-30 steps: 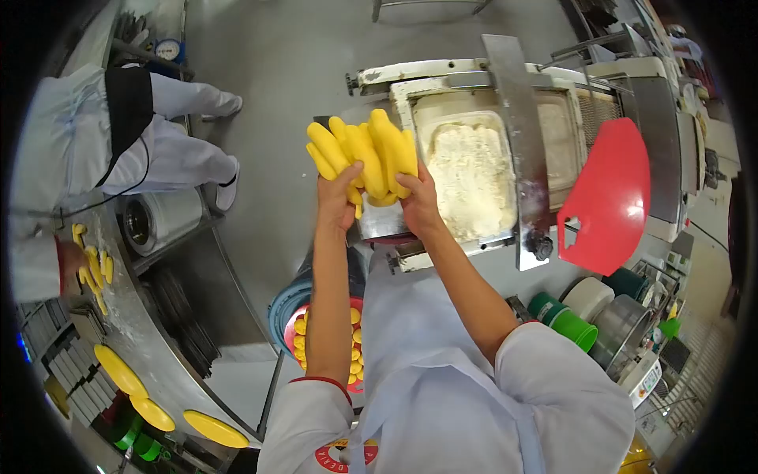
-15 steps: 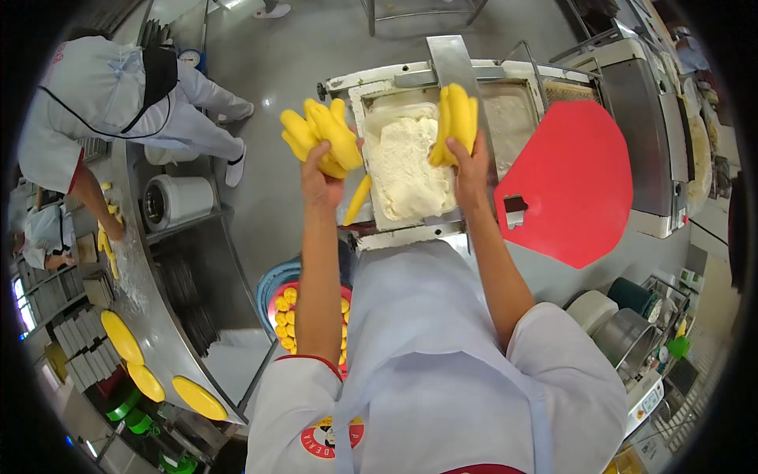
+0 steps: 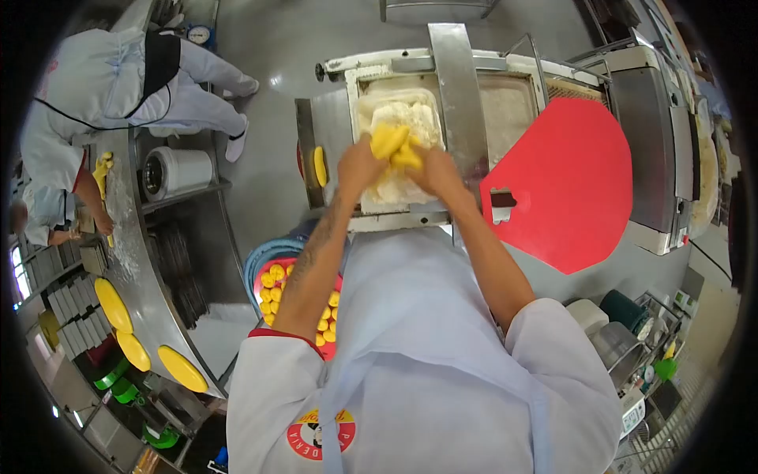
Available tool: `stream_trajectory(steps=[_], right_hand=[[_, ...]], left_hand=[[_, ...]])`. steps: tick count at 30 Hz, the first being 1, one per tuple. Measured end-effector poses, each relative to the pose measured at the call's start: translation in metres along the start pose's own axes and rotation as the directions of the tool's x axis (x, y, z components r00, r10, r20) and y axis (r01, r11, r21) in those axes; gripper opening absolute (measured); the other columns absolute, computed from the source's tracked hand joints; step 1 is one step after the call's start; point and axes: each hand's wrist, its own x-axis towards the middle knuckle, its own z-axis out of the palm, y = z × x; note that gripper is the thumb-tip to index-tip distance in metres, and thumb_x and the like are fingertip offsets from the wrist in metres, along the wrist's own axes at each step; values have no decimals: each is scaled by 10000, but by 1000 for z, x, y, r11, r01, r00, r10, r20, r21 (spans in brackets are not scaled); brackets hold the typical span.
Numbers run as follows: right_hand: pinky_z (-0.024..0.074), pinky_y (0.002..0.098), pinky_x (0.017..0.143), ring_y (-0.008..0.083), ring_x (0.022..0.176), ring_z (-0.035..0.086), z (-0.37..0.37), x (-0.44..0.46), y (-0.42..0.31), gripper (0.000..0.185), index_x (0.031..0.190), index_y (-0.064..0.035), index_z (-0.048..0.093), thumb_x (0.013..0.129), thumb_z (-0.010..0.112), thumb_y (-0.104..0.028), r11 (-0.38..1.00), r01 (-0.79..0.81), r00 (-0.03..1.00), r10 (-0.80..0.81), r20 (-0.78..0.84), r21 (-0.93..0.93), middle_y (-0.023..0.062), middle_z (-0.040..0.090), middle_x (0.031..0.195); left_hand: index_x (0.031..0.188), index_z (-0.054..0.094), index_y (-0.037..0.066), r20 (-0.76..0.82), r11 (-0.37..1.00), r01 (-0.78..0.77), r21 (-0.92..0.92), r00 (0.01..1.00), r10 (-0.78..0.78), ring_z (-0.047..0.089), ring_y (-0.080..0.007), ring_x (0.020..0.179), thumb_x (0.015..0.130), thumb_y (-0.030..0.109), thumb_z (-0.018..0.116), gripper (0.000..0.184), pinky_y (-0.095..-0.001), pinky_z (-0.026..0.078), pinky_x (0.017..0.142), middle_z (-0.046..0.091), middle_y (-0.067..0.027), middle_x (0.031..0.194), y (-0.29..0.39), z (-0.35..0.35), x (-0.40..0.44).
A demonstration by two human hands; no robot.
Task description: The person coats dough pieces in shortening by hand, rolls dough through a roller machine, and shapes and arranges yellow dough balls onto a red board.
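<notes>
Here, left grip (image 3: 362,167) and right grip (image 3: 437,171) clamp lumpy yellow dough (image 3: 391,143) (rather blurred) over powdery flour (image 3: 422,115).

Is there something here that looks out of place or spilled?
One yellow piece lies alone on the metal strip, apart from the yellow bunch in the left hand and right hand. White powder is scattered over the steel counter, perhaps just dusting.
</notes>
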Motion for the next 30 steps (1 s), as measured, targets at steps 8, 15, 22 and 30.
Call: stream_trajectory(steps=[8,15,22,30], right_hand=[[522,425,799,349,892,652,-116,-19,-59,569,1306,-140,638,786,741,-345,962,156,843,-12,-538,224,217,649,998],[514,468,876,402,953,657,21,-17,19,542,1257,-110,668,792,747,-375,995,96,995,-96,-11,-17,248,677,960],[520,427,844,369,891,657,-123,-21,-59,507,1279,-148,659,802,729,-305,966,85,881,41,-471,244,196,677,915],[513,513,861,412,1013,640,16,5,6,600,1360,-130,569,804,734,-283,986,-25,999,31,34,-166,255,646,1099]], left_hand=[[1473,423,196,-353,974,-200,104,908,224,677,-368,940,781,227,730,758,-471,545,821,675,-217,1040,54,-115,-24],[1391,532,142,93,938,-215,272,976,196,681,-339,955,774,190,743,654,-450,556,801,685,-185,1057,1,15,-27],[1300,604,111,-225,965,-252,-67,947,231,666,-400,973,770,174,736,550,-459,545,828,670,-190,1142,55,-115,-20],[1161,624,50,-148,981,-182,64,971,190,681,-409,865,817,122,678,355,-497,558,742,660,-247,965,-3,58,-3]])
